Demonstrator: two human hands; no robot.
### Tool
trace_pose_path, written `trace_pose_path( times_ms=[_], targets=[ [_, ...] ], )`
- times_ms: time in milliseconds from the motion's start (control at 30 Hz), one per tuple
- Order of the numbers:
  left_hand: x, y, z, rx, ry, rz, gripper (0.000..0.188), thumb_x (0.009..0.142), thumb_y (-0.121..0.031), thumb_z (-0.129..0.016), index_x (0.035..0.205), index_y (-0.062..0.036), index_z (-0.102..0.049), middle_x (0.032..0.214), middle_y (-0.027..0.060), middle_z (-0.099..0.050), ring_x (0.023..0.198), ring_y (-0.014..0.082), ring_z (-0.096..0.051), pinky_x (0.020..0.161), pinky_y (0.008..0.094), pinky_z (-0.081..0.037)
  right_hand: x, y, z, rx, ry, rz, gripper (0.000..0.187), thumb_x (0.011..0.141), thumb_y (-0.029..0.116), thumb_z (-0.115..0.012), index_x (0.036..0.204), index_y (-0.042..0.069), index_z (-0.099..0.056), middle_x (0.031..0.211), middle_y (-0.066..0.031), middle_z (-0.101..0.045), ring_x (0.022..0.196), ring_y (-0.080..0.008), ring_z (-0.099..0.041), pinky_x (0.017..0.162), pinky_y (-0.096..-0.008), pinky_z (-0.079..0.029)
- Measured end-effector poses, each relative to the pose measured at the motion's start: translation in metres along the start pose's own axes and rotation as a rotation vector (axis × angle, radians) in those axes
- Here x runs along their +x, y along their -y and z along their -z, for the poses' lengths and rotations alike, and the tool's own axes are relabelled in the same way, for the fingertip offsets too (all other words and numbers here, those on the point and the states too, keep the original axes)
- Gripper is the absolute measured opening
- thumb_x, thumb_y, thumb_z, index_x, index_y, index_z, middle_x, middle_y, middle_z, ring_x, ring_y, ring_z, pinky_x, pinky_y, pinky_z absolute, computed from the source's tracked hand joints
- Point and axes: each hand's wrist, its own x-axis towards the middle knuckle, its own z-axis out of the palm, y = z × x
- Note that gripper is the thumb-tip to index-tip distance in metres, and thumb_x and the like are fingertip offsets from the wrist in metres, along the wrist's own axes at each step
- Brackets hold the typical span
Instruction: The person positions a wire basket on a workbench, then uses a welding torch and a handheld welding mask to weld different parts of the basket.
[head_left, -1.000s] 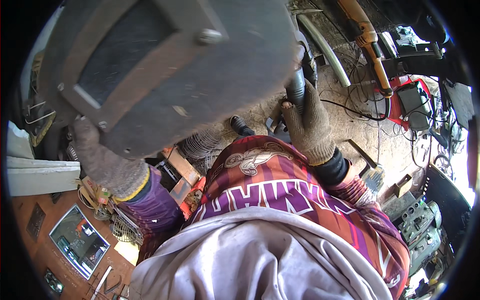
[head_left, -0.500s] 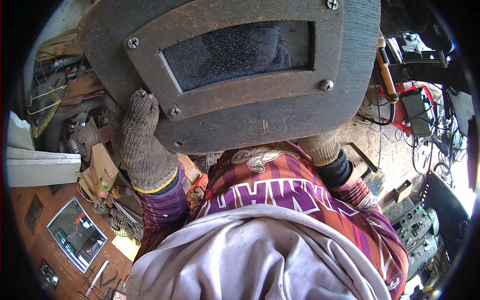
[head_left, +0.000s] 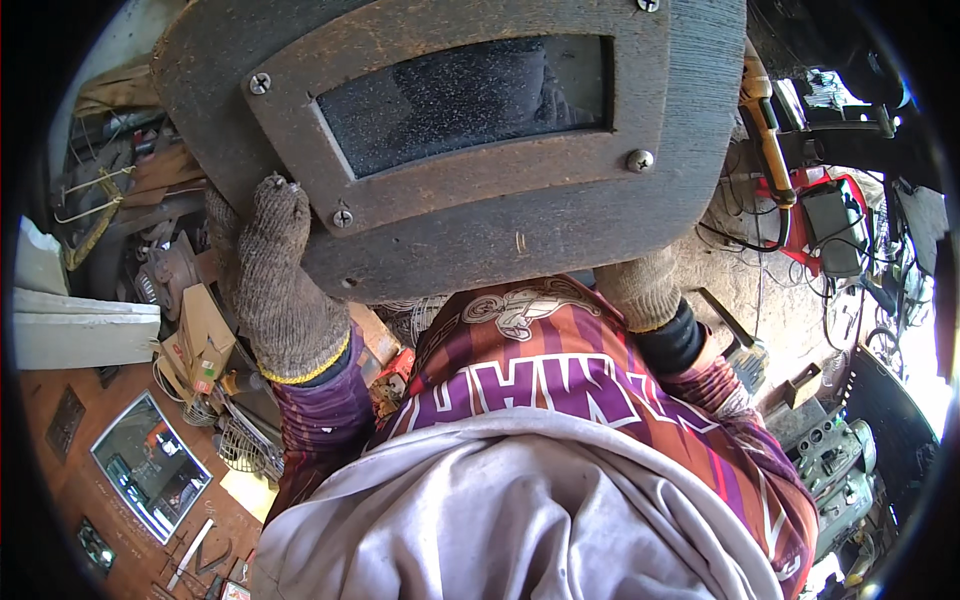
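Pale workshop floor [head_left: 735, 262], left hand [head_left: 277, 275], grip clasping welding shield [head_left: 470, 172], right hand [head_left: 642, 290] half-hidden, grip unclear

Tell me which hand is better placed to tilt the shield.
Probably the left hand: it grips the shield at its edge; the right hand is mostly hidden behind it, its hold unseen.

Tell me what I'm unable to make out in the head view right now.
All in the head view:
Right hand: fingers hidden behind the welding shield, so its grip is unclear.
Left hand: some fingertips hidden behind the shield's edge.
Welding shield: top cut off by the picture's upper edge.
Orange power tool: far end hidden by the shield.
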Motion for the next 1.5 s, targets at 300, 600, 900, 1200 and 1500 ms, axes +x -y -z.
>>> trace_pose_path(
  times_ms=[300,600,900,1200,1500],
  targets=[
    [0.013,0.011,0.039,0.333,-0.155,-0.154,0.047,0.089,-0.017,-0.066,0.129,0.0043,-0.055,0.109,0.0184,-0.067,0.091,0.026,-0.071,0.076,0.0385,-0.061,0.003,0.0,-0.003,-0.071,-0.076,0.115,0.027,0.091,0.019,-0.061,0.112,0.002,-0.065,0.105,-0.02,-0.067,0.094,-0.0381,-0.066,0.079,-0.0451,-0.053],
    [0.034,0.026,0.097,0.948,-0.217,-0.247,0.05,0.089,-0.017,-0.065,0.132,0.0051,-0.052,0.115,0.02,-0.066,0.096,0.0273,-0.07,0.08,0.0392,-0.06,0.002,-0.008,-0.01,-0.134,-0.203,0.212,0.032,0.09,0.018,-0.061,0.116,0.0,-0.062,0.108,-0.0232,-0.065,0.095,-0.0415,-0.065,0.078,-0.0465,-0.053],
    [0.013,0.016,0.072,0.557,-0.222,-0.223,0.045,0.089,-0.017,-0.067,0.127,0.0045,-0.056,0.107,0.0181,-0.067,0.089,0.0263,-0.071,0.073,0.0387,-0.062,0.006,0.008,-0.004,0.005,-0.218,0.165,0.03,0.09,0.016,-0.061,0.113,-0.003,-0.061,0.103,-0.0238,-0.066,0.092,-0.0418,-0.066,0.077,-0.0453,-0.053],
    [0.029,0.018,0.071,0.794,-0.159,-0.239,0.047,0.088,-0.018,-0.067,0.128,0.0038,-0.055,0.11,0.0186,-0.067,0.091,0.0264,-0.071,0.076,0.0388,-0.061,0.004,0.001,-0.008,-0.061,-0.155,0.162,0.028,0.09,0.015,-0.061,0.112,-0.003,-0.061,0.102,-0.0235,-0.067,0.092,-0.0416,-0.066,0.077,-0.0449,-0.053],
    [0.012,-0.006,-0.001,0.112,-0.151,-0.137,0.045,0.094,-0.016,-0.058,0.133,0.0046,-0.049,0.118,0.0197,-0.063,0.097,0.0301,-0.068,0.078,0.0433,-0.06,0.004,0.009,-0.01,0.305,-0.26,-0.07,0.044,0.091,0.018,-0.063,0.129,-0.002,-0.052,0.102,-0.0254,-0.065,0.092,-0.0418,-0.066,0.079,-0.0456,-0.052]
  ],
)
